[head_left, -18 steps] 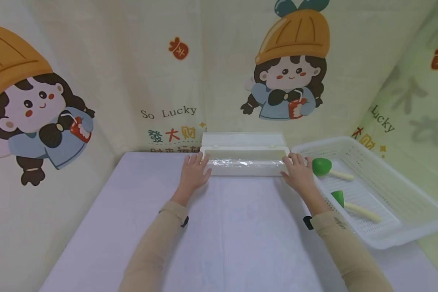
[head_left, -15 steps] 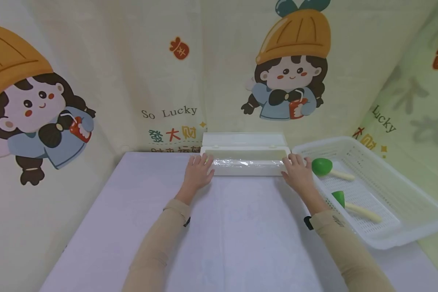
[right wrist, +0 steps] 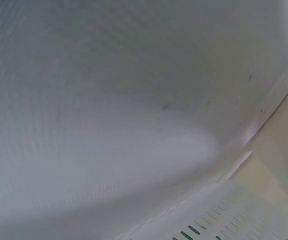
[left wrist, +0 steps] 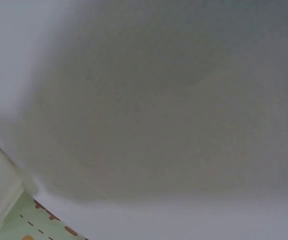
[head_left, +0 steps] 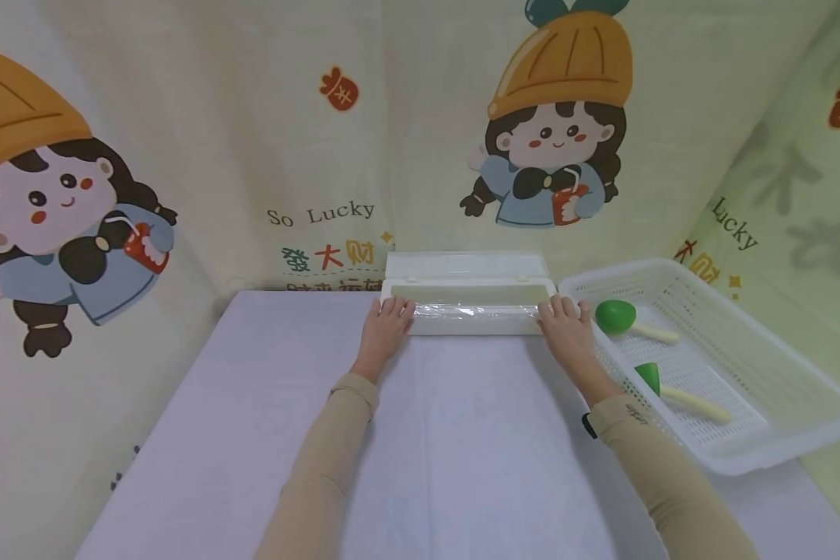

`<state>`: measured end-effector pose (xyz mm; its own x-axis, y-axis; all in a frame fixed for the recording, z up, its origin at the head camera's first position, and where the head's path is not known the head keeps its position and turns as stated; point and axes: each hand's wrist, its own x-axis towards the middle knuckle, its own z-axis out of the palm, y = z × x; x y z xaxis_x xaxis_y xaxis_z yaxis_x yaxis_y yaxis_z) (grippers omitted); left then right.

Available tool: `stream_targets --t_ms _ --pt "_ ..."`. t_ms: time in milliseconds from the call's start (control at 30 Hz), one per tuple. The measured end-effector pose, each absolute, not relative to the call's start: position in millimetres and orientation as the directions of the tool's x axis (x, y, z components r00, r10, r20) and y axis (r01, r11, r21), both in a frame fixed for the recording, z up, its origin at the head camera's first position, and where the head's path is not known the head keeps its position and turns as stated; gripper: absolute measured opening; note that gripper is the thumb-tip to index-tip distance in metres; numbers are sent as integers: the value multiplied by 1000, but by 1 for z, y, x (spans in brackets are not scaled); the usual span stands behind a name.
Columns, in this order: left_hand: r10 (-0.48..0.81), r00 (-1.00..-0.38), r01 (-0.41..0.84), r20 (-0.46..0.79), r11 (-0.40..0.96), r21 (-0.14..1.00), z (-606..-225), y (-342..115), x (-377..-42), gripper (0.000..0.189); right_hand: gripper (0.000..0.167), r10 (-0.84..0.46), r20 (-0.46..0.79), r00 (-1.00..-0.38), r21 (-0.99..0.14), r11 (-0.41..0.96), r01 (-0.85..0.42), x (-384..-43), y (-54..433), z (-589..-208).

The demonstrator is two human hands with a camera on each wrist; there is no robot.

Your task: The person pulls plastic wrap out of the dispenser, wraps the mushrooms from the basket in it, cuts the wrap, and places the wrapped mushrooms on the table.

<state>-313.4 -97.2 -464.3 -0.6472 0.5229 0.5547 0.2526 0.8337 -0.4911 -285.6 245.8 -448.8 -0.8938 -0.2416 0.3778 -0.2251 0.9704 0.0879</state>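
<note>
A long white cling film box (head_left: 476, 323) stands at the far edge of the table, its lid (head_left: 465, 266) raised at the back. The shiny roll of cling film (head_left: 472, 312) shows along its front opening. My left hand (head_left: 385, 334) lies over the front left end, fingertips right at the film. At the front right end, my right hand (head_left: 567, 336) has its fingertips over the box's edge. Both thumbs are largely hidden, so I cannot tell whether the hands pinch the film. Neither wrist view shows a hand.
A white perforated basket (head_left: 763, 459) stands on the right, close beside my right forearm. It holds two green-headed, pale-handled utensils: one (head_left: 615, 316) near the back, the other (head_left: 693, 404) further forward. A patterned cloth (head_left: 420, 140) hangs behind the white-covered table (head_left: 462, 459).
My left hand has shifted right and inward along the box front. My right hand has moved slightly left. Both thumbs, spread on the box front before, are now tucked in. The view has tilted slightly.
</note>
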Motion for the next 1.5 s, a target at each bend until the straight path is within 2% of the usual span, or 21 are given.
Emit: stream_targets --t_ms 267,433,567,700,833,967,1233,1333,1500 --pt "547 -672 311 500 820 -480 -465 -100 -314 15 18 -215 347 -913 56 976 -208 -283 244 -446" --pt "565 -638 355 523 819 -451 -464 -103 -314 14 18 -187 357 -915 43 982 -184 -280 245 -442" --pt "574 -571 363 587 818 -447 -460 -105 -316 12 18 -173 476 -862 34 983 -178 -280 246 -436" --pt "572 -456 355 682 820 -449 -453 -105 -317 17 18 -158 560 -813 15 983 -181 -280 247 -429" --pt "574 -356 358 738 813 -459 -443 -105 -318 23 19 -141 525 -839 -7 985 -170 -275 248 -417" --pt "597 -297 366 745 792 -488 -434 -106 -318 24 20 -128 478 -869 -16 988 -154 -269 249 -404" --pt "630 -240 388 739 760 -522 -409 -110 -313 28 20 -144 497 -856 10 987 -161 -259 249 -381" --pt "635 -219 395 741 752 -528 -400 -111 -309 26 19 -139 469 -872 16 989 -149 -255 247 -372" --pt "650 -222 394 727 742 -543 -389 -114 -305 26 18 -131 434 -891 32 991 -130 -251 245 -362"
